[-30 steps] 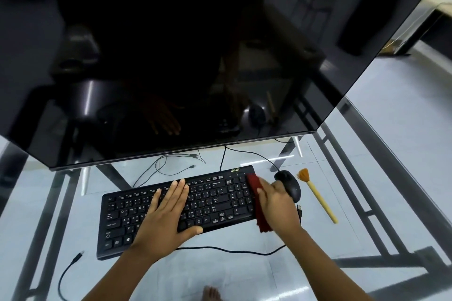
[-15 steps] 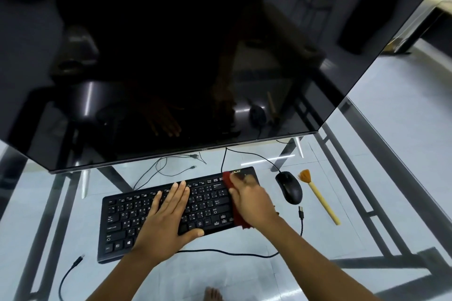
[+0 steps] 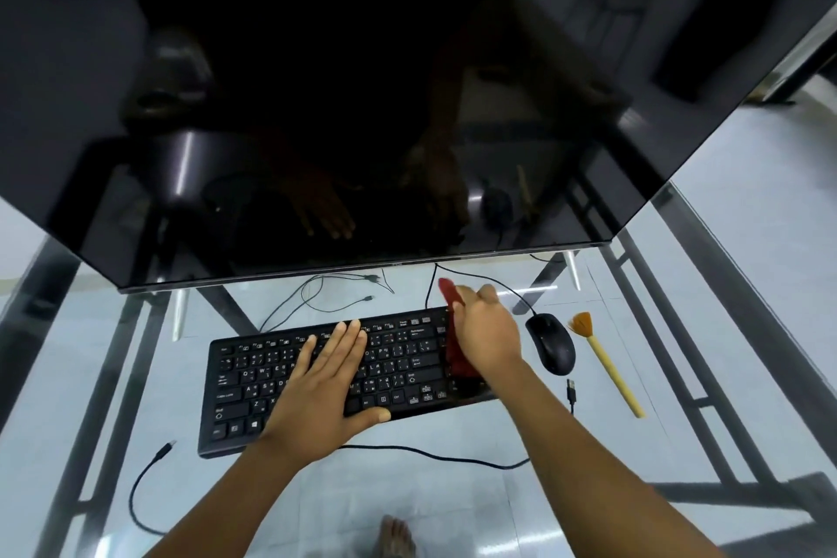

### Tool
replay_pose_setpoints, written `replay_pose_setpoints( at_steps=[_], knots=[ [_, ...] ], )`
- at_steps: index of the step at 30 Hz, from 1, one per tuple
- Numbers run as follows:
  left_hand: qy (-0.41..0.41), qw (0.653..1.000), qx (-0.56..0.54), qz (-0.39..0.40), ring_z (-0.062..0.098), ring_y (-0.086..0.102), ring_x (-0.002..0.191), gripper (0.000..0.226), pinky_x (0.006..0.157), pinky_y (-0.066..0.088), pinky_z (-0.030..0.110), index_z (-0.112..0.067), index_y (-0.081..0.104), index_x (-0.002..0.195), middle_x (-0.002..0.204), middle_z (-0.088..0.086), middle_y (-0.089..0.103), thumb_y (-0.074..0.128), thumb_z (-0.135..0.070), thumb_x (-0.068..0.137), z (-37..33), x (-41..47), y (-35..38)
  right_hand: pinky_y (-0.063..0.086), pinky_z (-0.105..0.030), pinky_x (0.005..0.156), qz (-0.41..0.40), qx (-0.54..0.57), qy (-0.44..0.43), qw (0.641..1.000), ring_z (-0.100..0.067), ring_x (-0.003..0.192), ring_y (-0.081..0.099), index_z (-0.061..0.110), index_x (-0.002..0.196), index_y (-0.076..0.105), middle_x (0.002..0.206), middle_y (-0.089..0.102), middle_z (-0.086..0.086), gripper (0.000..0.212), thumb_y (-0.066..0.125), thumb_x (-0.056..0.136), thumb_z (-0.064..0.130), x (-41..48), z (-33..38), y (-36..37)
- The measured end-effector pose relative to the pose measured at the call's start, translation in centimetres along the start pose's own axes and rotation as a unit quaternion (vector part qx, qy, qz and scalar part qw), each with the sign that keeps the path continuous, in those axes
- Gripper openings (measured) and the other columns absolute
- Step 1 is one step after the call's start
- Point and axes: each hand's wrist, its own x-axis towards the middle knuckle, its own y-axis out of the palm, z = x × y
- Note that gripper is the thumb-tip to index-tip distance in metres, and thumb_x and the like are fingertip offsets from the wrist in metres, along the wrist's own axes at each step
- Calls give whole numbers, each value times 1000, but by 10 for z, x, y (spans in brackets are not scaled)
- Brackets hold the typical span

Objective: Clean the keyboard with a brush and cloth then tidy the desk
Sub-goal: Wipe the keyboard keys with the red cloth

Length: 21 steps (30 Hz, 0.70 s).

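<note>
Cable [image 3: 435, 453] is seen trailing across the glass desk [image 3: 453, 512] nearest the viewer. Beyond it, the black keyboard [image 3: 407, 349] is steadied by the left hand [image 3: 317, 381], laid flat with fingers spread open. At the keyboard's right end a red cloth [image 3: 459, 365] is gripped in the closed fingers of the right hand [image 3: 487, 331]. Wiping is judged to be the step in hand; sweeps over the remaining keys are called for next. Further right, a mouse [image 3: 550, 342] and the brush [image 3: 604, 360] are left lying, unheld. Farthest back, a dark monitor [image 3: 362, 82] is seen.
</note>
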Motion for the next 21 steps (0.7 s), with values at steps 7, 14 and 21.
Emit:
replay_pose_setpoints(
  at_steps=[7, 14, 21],
  knots=[
    [-1, 1000, 0, 10, 12, 1, 148, 103, 117, 0, 42, -14, 17, 153, 161, 0, 10, 32, -86, 80, -2, 0, 1, 55, -40, 78, 88, 9, -174, 981, -32, 94, 65, 29, 143, 37, 125, 50, -13, 43, 39, 101, 36, -40, 30, 10],
    [-9, 1000, 5, 10, 9, -5, 147, 105, 116, 0, 42, -16, 13, 153, 161, -2, 4, 28, -88, 78, -1, -2, 1, 53, -40, 79, 61, 10, -54, 997, -35, 94, 64, 25, 141, 39, 122, 50, -14, 40, 35, 102, 32, -27, 15, -2],
    [-9, 1000, -4, 9, 8, -8, 147, 105, 117, -2, 42, -18, 9, 153, 161, -4, -1, 27, -89, 78, 0, 0, 2, 55, -39, 77, 24, -10, 42, 999, -34, 91, 65, 26, 136, 46, 118, 51, -12, 36, 33, 102, 30, -7, -15, -7]
  ],
)
